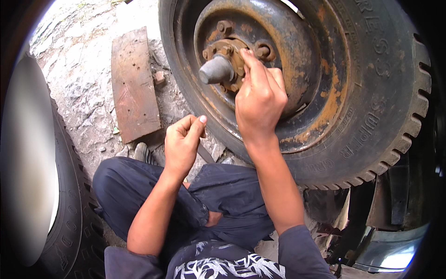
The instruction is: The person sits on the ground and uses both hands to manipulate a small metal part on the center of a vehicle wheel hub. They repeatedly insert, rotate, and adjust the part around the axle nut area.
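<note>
My right hand (260, 100) reaches up to the rusty hub flange (235, 58), its fingertips on or beside the bolts just right of the grey tapered centre cap (212, 72). Whatever those closed fingers hold is hidden. The hub sits in a rusted black wheel rim (333, 102) with a thick treaded tire (371, 125). My left hand (186, 142) is lower and to the left, beside the tire's edge, thumb and fingers closed together; I cannot make out anything inside them.
A worn, rust-brown board (132, 83) lies on broken stony ground (79, 93). A second tire (69, 232) stands at the left edge. My crossed legs (232, 186) are below the wheel. Dark metal pieces and a curved shiny part (390, 246) are at lower right.
</note>
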`<state>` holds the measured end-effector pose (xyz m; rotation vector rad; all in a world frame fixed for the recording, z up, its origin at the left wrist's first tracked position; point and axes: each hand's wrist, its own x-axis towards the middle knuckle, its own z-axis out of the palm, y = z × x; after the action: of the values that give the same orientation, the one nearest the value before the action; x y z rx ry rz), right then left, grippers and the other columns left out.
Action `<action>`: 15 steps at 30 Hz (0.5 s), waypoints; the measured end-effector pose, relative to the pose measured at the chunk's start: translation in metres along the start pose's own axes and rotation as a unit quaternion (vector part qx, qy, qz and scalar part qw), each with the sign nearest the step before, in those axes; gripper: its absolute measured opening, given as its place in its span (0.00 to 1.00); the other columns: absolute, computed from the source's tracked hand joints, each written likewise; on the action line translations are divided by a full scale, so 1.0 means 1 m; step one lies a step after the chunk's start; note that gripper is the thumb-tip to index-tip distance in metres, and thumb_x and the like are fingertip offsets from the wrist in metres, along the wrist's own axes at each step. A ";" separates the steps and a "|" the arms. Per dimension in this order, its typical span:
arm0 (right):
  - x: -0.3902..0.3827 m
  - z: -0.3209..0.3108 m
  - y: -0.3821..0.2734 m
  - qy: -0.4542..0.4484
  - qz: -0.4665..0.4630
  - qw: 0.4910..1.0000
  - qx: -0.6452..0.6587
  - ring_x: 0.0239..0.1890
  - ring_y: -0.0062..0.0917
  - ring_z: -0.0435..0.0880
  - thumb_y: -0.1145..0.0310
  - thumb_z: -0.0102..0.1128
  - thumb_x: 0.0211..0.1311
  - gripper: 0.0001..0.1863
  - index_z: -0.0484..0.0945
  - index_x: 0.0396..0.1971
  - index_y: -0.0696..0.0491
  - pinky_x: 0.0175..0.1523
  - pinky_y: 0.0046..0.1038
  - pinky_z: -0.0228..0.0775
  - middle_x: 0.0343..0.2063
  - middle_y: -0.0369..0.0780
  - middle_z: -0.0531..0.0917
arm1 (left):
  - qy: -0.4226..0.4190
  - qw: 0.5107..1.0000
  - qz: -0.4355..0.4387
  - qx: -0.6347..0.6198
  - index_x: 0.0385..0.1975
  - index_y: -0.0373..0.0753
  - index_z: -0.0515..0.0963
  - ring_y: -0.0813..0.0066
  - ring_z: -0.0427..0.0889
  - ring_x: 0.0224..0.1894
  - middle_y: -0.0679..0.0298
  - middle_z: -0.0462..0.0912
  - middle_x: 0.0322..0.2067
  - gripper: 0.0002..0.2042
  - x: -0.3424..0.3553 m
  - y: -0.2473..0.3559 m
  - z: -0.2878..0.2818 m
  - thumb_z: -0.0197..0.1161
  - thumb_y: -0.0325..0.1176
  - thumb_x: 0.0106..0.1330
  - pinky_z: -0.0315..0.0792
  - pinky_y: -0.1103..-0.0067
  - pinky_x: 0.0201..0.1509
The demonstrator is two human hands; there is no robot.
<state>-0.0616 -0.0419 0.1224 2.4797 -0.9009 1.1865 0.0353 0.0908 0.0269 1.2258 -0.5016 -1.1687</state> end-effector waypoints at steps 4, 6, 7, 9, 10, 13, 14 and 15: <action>-0.031 -0.007 -0.002 0.002 0.026 0.999 0.019 0.38 0.37 0.88 0.85 0.67 0.65 0.19 0.89 0.55 0.55 0.45 0.36 0.82 0.45 0.45 0.93 | 0.011 0.998 0.054 0.017 0.22 0.35 0.77 0.89 0.62 0.22 0.76 0.69 0.16 0.22 0.003 -0.014 0.001 0.65 0.41 0.80 0.56 0.80 0.26; -0.027 -0.007 0.001 0.006 0.022 1.000 -0.001 0.37 0.36 0.88 0.85 0.68 0.65 0.20 0.89 0.55 0.55 0.45 0.35 0.82 0.45 0.44 0.93 | 0.007 0.999 0.019 -0.028 0.22 0.35 0.77 0.89 0.62 0.22 0.76 0.69 0.17 0.22 0.005 -0.013 0.001 0.65 0.41 0.80 0.57 0.79 0.26; -0.016 -0.007 -0.002 0.004 0.022 1.000 -0.010 0.38 0.35 0.88 0.85 0.68 0.65 0.20 0.89 0.56 0.55 0.45 0.35 0.82 0.45 0.43 0.93 | 0.006 0.999 -0.005 -0.042 0.22 0.35 0.77 0.89 0.62 0.22 0.76 0.69 0.17 0.22 0.003 -0.008 -0.001 0.65 0.41 0.80 0.57 0.79 0.27; -0.004 0.002 -0.002 0.018 0.009 1.000 -0.008 0.37 0.32 0.87 0.85 0.69 0.64 0.21 0.90 0.56 0.54 0.46 0.34 0.82 0.44 0.43 0.94 | 0.001 0.997 -0.026 -0.075 0.22 0.36 0.76 0.88 0.62 0.23 0.77 0.68 0.17 0.22 0.000 -0.002 -0.004 0.65 0.41 0.80 0.58 0.79 0.27; -0.008 0.000 -0.004 0.008 0.015 1.000 -0.006 0.36 0.32 0.86 0.85 0.69 0.64 0.21 0.90 0.56 0.54 0.45 0.33 0.82 0.44 0.43 0.94 | 0.009 0.998 -0.001 -0.058 0.22 0.36 0.76 0.89 0.62 0.22 0.77 0.68 0.17 0.22 0.000 -0.005 -0.004 0.65 0.42 0.80 0.57 0.80 0.27; -0.034 -0.008 -0.003 -0.011 0.018 1.000 0.011 0.34 0.31 0.84 0.84 0.70 0.63 0.21 0.90 0.56 0.55 0.45 0.31 0.81 0.44 0.42 0.94 | 0.032 0.998 0.050 -0.010 0.22 0.38 0.77 0.90 0.61 0.21 0.79 0.67 0.17 0.21 0.004 -0.018 -0.001 0.64 0.42 0.81 0.54 0.81 0.25; -0.035 -0.006 0.004 0.002 0.002 1.000 0.021 0.35 0.30 0.84 0.86 0.70 0.62 0.22 0.90 0.56 0.57 0.44 0.31 0.82 0.44 0.42 0.94 | 0.029 0.998 0.044 -0.044 0.22 0.38 0.77 0.90 0.61 0.21 0.79 0.67 0.17 0.21 0.007 -0.015 0.000 0.64 0.42 0.81 0.54 0.81 0.25; -0.028 -0.007 0.003 -0.006 0.003 1.000 0.007 0.35 0.31 0.84 0.86 0.68 0.62 0.21 0.90 0.55 0.56 0.45 0.31 0.81 0.44 0.42 0.94 | 0.027 0.996 0.033 -0.074 0.23 0.38 0.77 0.91 0.61 0.21 0.79 0.67 0.17 0.21 0.006 -0.012 0.002 0.64 0.42 0.81 0.54 0.81 0.25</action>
<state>-0.0810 -0.0293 0.1054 2.4997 -0.9064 1.1843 0.0306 0.0859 0.0147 1.1027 -0.4048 -1.0948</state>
